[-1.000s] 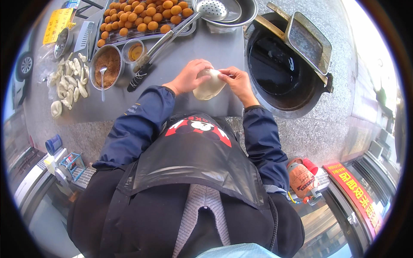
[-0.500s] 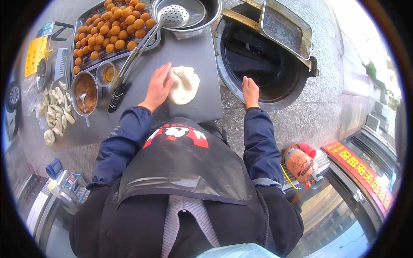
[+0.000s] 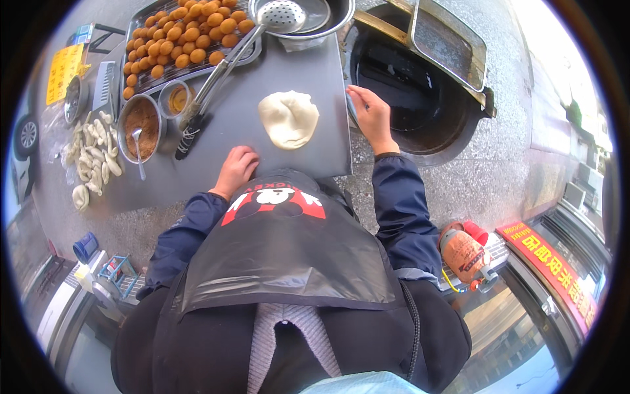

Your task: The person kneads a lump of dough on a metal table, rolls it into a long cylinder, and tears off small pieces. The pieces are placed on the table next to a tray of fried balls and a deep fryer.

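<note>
A flattened, crumpled round of pale dough (image 3: pixel 289 121) lies on the steel table (image 3: pixel 233 92) between my hands. My left hand (image 3: pixel 237 167) rests at the table's near edge, below and left of the dough, fingers loosely bent and nothing seen in them. My right hand (image 3: pixel 373 115) is raised by the table's right edge, in front of the dark pot, fingers closed on a small blue-grey thing I cannot make out. Left lie dough pieces (image 3: pixel 95 157), a bowl of brown crumbly filling (image 3: pixel 147 121) with a spoon, a small cup of yellow liquid (image 3: pixel 177 100) and long-handled tools (image 3: pixel 210 88).
Fried balls (image 3: pixel 180 39) fill a rack tray at the back. A perforated skimmer (image 3: pixel 279 16) rests on steel bowls (image 3: pixel 315 26). A large black pot of dark liquid (image 3: pixel 400 92) stands right, under a rectangular pan (image 3: pixel 446 43). A gas cylinder (image 3: pixel 462 253) stands behind me.
Both hands have left the dough, which lies spread alone. My left hand has drawn back to the near edge; my right went out toward the pot, then up and slightly left to the table's edge.
</note>
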Demonstrator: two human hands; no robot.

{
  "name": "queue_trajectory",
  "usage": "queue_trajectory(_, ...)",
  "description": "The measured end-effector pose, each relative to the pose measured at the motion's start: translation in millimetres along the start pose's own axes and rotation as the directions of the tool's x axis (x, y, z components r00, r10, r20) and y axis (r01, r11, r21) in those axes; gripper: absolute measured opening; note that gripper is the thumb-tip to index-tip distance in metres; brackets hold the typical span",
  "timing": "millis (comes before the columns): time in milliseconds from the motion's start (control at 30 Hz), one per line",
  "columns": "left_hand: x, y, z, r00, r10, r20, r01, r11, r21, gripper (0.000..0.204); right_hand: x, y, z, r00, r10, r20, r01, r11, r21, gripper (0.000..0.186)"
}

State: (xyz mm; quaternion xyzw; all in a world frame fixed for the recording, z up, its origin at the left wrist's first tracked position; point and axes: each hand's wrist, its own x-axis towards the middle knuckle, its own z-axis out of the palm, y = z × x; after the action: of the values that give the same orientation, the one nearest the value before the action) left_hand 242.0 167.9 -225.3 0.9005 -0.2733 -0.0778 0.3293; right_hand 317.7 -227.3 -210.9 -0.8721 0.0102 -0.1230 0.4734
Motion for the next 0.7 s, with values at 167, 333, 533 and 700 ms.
queue_trajectory(167, 45, 15, -5, 0.897, -0.427, -0.117, 0.364, 0.862, -0.354, 0.021, 38, -78, 89, 0.975, 0.080, 0.208, -0.072, 0.996, -0.044, 0.032)
queue_trajectory(333, 152, 38, -14, 0.937, -0.200, -0.286, 0.136, 0.964, -0.226, 0.030, -2, -102, 102, 0.896, 0.281, 0.345, -0.276, 0.959, -0.062, 0.037)
queue_trajectory(533, 94, 87, 3, 0.964, -0.221, -0.145, 0.203, 0.971, -0.128, 0.026, -93, -120, 92, 0.985, -0.170, 0.010, 0.165, 0.935, -0.313, 0.036)
queue_trajectory(700, 50, 96, 32, 0.872, 0.148, -0.467, -0.079, 0.983, 0.164, 0.022, -145, -110, 105, 0.972, -0.236, 0.009, 0.219, 0.888, -0.404, 0.046)
